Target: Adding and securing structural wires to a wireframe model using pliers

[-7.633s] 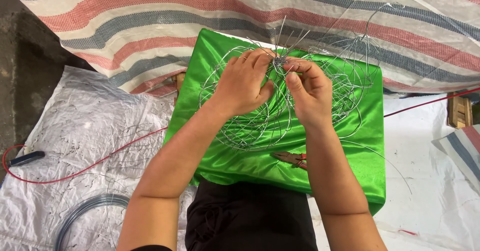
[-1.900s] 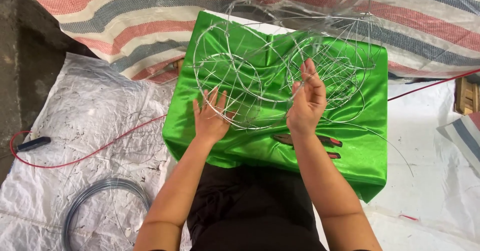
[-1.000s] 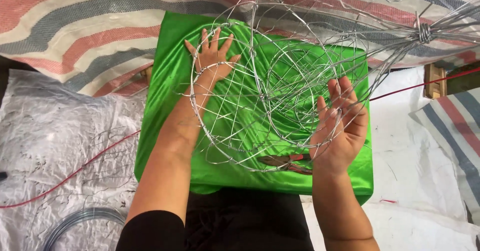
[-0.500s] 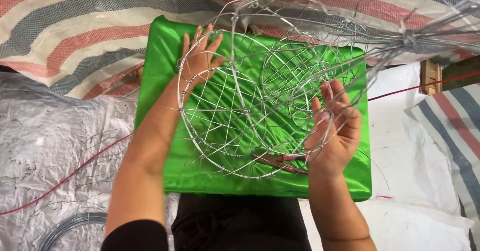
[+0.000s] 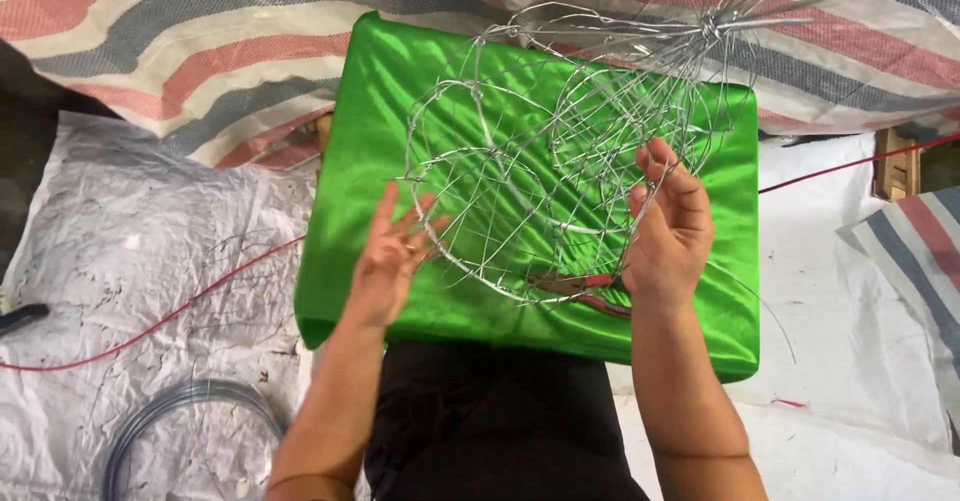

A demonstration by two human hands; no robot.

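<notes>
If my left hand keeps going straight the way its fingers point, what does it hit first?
Most likely the wire frame: the left hand points up and to the right, with its fingertips already at the frame's lower-left loops. Depth is hard to judge, but the green cloth lies beneath them.

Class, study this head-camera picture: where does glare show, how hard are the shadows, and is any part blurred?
Head view: soft, even light; sheen glares along the folds of the green satin cloth; only faint shadows under the left hand and right hand; the wire frame reads sharp at its rings, though its thin strands toward the top right smear slightly.
</notes>
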